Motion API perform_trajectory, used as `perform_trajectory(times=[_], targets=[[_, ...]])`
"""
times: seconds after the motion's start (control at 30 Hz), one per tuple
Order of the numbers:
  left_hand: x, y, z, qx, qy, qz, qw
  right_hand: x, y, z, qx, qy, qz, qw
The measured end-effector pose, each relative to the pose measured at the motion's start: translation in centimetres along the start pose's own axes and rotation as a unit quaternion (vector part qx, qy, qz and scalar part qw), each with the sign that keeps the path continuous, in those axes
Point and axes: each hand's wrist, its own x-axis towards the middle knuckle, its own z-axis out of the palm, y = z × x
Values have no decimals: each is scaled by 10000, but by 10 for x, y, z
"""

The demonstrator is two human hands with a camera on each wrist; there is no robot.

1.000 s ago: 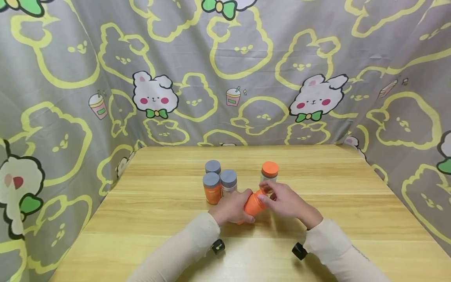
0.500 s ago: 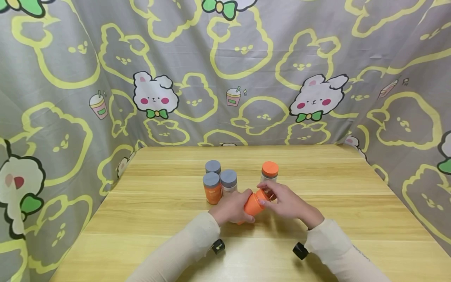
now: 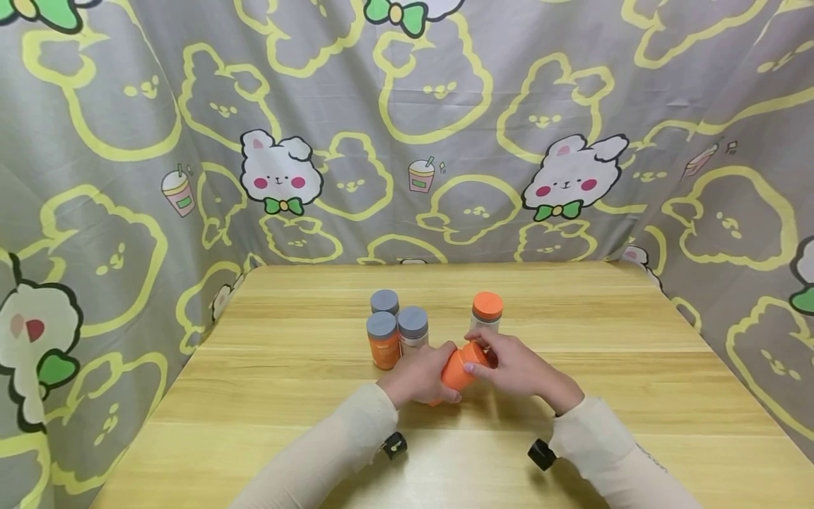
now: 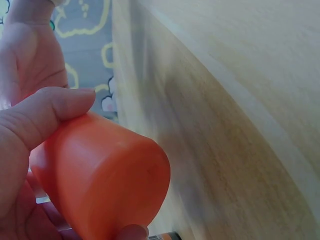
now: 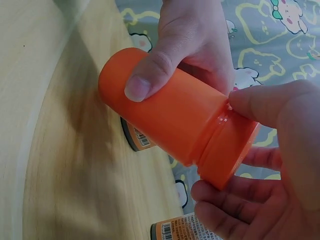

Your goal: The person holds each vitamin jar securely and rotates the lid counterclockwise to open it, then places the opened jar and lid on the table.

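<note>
Right wrist view: left hand (image 5: 192, 42) grips an orange bottle (image 5: 172, 112), right hand (image 5: 287, 150) its lid (image 5: 227, 152).

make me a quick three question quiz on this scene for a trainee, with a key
1. How many grey lids show in the head view?
2. True or false: the held bottle is standing upright.
3. Which part of that bottle does the right hand grip?
A. the base
B. the lid
C. the middle of the body

Key
1. Three.
2. False; it is tilted, gripped round its body by the left hand.
3. B.
</note>
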Motion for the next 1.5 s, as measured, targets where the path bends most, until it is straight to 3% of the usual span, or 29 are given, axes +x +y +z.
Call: perform_trajectory(times=[0.57, 1.07, 1.27, 1.5], targets=[[0, -6, 3, -153, 77, 36, 9998, -1, -2, -2, 116, -61, -58, 9999], [-5, -7, -2, -413, 66, -121, 9991, -1, 2, -5, 67, 41, -66, 9999], [-10, -11, -3, -669, 244, -23, 9975, 1, 1, -7, 4, 305, -110, 9995], [-18, -17, -6, -991, 669, 60, 9928, 1, 1, -8, -74, 566, 56, 9984]])
